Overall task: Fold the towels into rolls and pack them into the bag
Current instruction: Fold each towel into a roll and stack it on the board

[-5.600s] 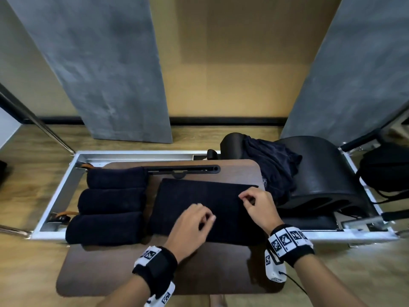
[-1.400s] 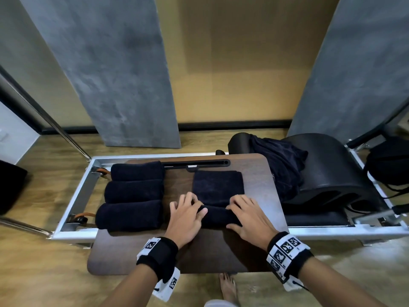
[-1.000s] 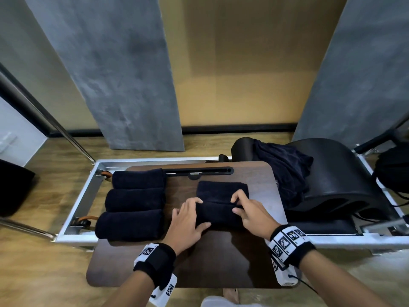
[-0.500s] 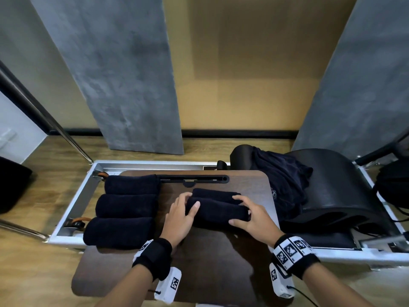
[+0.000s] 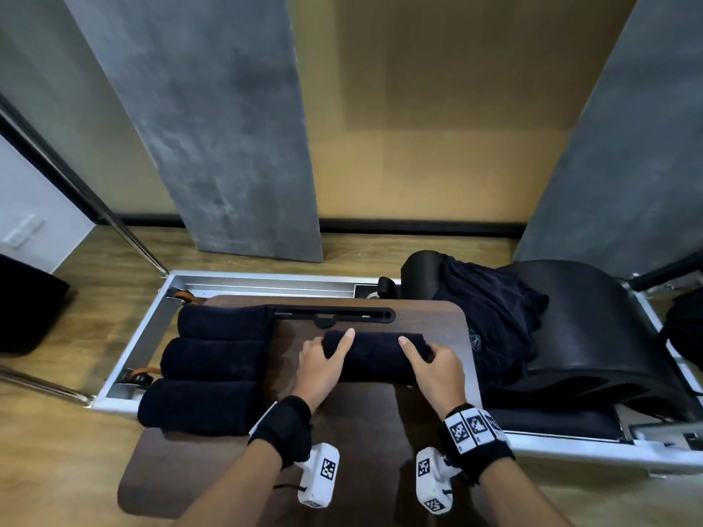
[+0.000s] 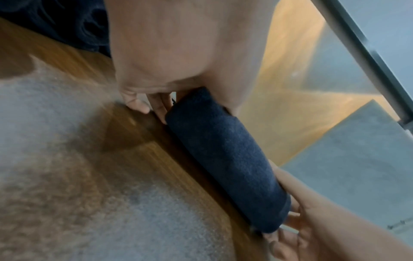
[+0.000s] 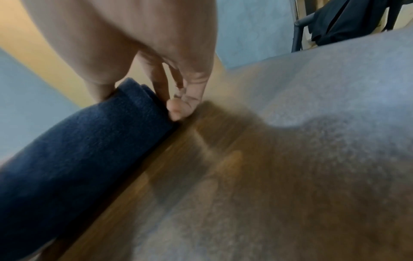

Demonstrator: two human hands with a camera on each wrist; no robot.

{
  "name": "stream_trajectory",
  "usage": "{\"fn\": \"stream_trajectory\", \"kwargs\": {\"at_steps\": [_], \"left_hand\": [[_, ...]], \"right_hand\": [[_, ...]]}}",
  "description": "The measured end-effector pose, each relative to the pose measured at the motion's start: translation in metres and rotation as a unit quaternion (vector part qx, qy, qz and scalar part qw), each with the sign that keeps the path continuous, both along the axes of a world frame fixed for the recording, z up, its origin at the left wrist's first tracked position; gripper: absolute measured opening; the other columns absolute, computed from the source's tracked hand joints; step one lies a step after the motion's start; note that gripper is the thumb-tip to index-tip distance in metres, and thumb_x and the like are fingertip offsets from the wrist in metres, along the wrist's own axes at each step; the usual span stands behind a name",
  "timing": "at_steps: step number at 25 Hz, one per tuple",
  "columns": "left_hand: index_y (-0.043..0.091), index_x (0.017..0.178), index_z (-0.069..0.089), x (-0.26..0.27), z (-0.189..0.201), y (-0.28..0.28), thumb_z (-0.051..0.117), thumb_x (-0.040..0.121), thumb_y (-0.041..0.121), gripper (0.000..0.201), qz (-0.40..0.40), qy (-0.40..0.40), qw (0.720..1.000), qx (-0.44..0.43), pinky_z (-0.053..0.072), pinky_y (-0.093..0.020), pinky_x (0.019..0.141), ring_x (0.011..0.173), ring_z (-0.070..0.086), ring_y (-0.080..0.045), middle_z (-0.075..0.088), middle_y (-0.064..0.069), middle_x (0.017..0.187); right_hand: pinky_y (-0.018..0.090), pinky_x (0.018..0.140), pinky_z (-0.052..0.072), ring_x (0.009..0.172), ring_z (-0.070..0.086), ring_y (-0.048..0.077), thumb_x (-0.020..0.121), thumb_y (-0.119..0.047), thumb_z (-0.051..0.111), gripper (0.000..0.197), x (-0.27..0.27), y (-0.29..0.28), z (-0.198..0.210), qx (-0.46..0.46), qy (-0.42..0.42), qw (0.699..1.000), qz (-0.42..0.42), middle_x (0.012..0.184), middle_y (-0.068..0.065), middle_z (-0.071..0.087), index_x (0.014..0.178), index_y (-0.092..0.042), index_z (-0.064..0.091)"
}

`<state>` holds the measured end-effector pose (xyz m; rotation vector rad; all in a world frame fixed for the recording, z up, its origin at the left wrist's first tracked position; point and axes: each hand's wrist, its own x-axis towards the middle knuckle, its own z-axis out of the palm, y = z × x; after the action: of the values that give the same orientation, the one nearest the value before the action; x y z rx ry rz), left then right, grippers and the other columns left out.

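Three finished rolls are lying stacked along the surface's left edge. Toward the far edge (just before a black slot), a dark rolled towel is being gripped at its left end by the left hand and at its right end by the right hand, fingers curled around it.

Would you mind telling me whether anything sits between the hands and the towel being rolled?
Nothing visible does: the left hand and the right hand already grip opposite ends of the rolled towel on the table.
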<state>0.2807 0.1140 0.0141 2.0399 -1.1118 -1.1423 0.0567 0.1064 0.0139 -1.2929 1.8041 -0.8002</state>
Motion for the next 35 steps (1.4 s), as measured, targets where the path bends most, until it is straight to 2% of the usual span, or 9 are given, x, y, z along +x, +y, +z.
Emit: {"fn": "stream_trajectory", "kwargs": {"at_steps": [4, 7, 10, 14, 19, 25, 27, 30, 35], "left_hand": [[0.009, 0.136, 0.05, -0.001, 0.0, 0.002, 0.063, 0.082, 0.082, 0.092, 0.049, 0.031, 0.998, 0.007, 0.046, -0.047, 0.113, 0.129, 0.055, -0.024, 0.052, -0.007, 0.138], [0.018, 0.124, 0.049, -0.003, 0.006, 0.012, 0.069, 0.069, 0.086, 0.089, 0.066, 0.112, 0.992, 0.005, 0.055, -0.044, 0.104, 0.116, 0.064, -0.02, 0.061, -0.004, 0.127], [0.027, 0.113, 0.049, -0.005, 0.011, 0.027, 0.076, 0.062, 0.084, 0.081, 0.077, 0.151, 0.985, -0.024, 0.06, -0.047, 0.097, 0.109, 0.068, -0.016, 0.066, 0.0, 0.12], [0.04, 0.108, 0.047, 0.0, 0.016, 0.057, 0.082, 0.067, 0.074, 0.065, 0.08, 0.152, 0.981, -0.086, 0.056, -0.03, 0.09, 0.108, 0.065, -0.006, 0.064, 0.01, 0.12], [0.042, 0.11, 0.048, 0.033, 0.023, 0.105, 0.085, 0.074, 0.064, 0.056, 0.065, 0.141, 0.981, -0.118, 0.056, -0.038, 0.099, 0.114, 0.062, -0.012, 0.062, 0.011, 0.123], [0.048, 0.108, 0.047, 0.116, 0.026, 0.182, 0.07, 0.07, 0.09, 0.061, 0.064, 0.047, 0.979, -0.19, 0.052, -0.022, 0.077, 0.096, 0.063, 0.004, 0.066, 0.021, 0.104], [0.049, 0.106, 0.047, 0.154, 0.017, 0.206, 0.069, 0.07, 0.091, 0.06, 0.099, 0.012, 0.975, -0.201, 0.053, -0.026, 0.08, 0.099, 0.063, 0.004, 0.066, 0.021, 0.104], [0.044, 0.106, 0.051, 0.206, 0.001, 0.225, 0.076, 0.074, 0.081, 0.055, 0.14, 0.037, 0.971, -0.19, 0.058, -0.039, 0.093, 0.108, 0.066, -0.009, 0.067, 0.011, 0.113], [0.03, 0.113, 0.053, 0.258, -0.002, 0.216, 0.082, 0.08, 0.065, 0.056, 0.163, 0.107, 0.965, -0.174, 0.05, -0.014, 0.077, 0.103, 0.065, -0.005, 0.064, 0.006, 0.115]], "right_hand": [[0.043, 0.088, 0.057, 0.094, 0.067, 0.018, 0.083, -0.069, 0.071, 0.049, 0.004, 0.005, 0.002, 0.058, -0.058, 0.996, -0.019, 0.099, -0.002, 0.071, 0.095, -0.021, 0.067], [0.035, 0.075, 0.06, 0.091, 0.074, 0.02, 0.079, -0.058, 0.082, 0.048, 0.003, 0.018, 0.004, 0.068, -0.204, 0.973, -0.086, 0.098, 0.005, 0.076, 0.096, -0.016, 0.065], [0.045, 0.083, 0.062, 0.092, 0.078, 0.029, 0.075, -0.043, 0.091, 0.045, 0.004, 0.039, 0.004, 0.051, -0.316, 0.937, -0.144, 0.098, 0.014, 0.079, 0.099, -0.016, 0.064], [0.043, 0.081, 0.064, 0.087, 0.079, 0.027, 0.074, -0.035, 0.093, 0.036, 0.016, 0.075, 0.01, 0.015, -0.328, 0.925, -0.189, 0.092, 0.012, 0.081, 0.1, -0.023, 0.073], [0.044, 0.072, 0.064, 0.081, 0.079, 0.028, 0.077, -0.03, 0.093, 0.027, 0.06, 0.13, 0.019, -0.013, -0.296, 0.929, -0.221, 0.083, 0.012, 0.08, 0.093, -0.019, 0.075], [0.026, 0.056, 0.06, 0.07, 0.077, 0.012, 0.081, -0.029, 0.089, 0.029, 0.139, 0.178, 0.023, 0.003, -0.304, 0.935, -0.183, 0.082, 0.004, 0.081, 0.101, -0.017, 0.073], [0.029, 0.067, 0.062, 0.083, 0.078, 0.018, 0.085, -0.026, 0.086, 0.029, 0.179, 0.189, 0.018, 0.011, -0.308, 0.939, -0.156, 0.092, 0.01, 0.081, 0.104, -0.009, 0.073], [0.045, 0.103, 0.057, 0.109, 0.074, 0.028, 0.09, -0.021, 0.081, 0.028, 0.234, 0.201, 0.014, 0.031, -0.318, 0.94, -0.121, 0.108, 0.011, 0.079, 0.113, -0.007, 0.073], [0.036, 0.106, 0.055, 0.114, 0.071, 0.016, 0.091, -0.016, 0.08, 0.041, 0.281, 0.208, 0.01, 0.042, -0.297, 0.951, -0.068, 0.119, 0.003, 0.077, 0.13, -0.011, 0.066]]}}
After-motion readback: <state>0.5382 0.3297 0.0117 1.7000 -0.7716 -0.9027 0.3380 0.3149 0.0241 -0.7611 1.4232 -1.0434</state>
